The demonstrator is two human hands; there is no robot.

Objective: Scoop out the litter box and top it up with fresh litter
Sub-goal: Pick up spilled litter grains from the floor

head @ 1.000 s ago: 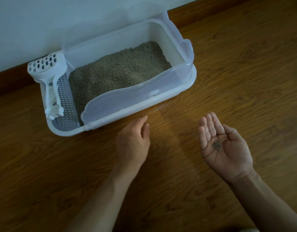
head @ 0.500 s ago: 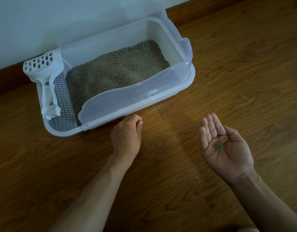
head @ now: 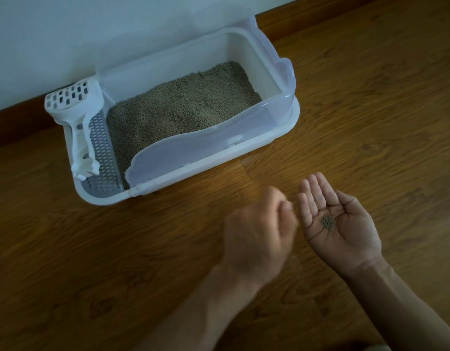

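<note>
1. Against the wall, on the wooden floor, the litter box sat with grey litter spread level inside it.
2. At its left end the white scoop lay on the perforated grate — untouched.
3. Her or his right hand lay flat, palm up, cradling a few stray pellets.
4. Just beside it, the left hand was blurred, fingers curled; whether it pinched a pellet I could not tell.
5. Loose, light granules like these would roll and spill easily — best cupped, not pinched.
6. That scoop looked stiff and light; its handle was the place to grip.
</note>
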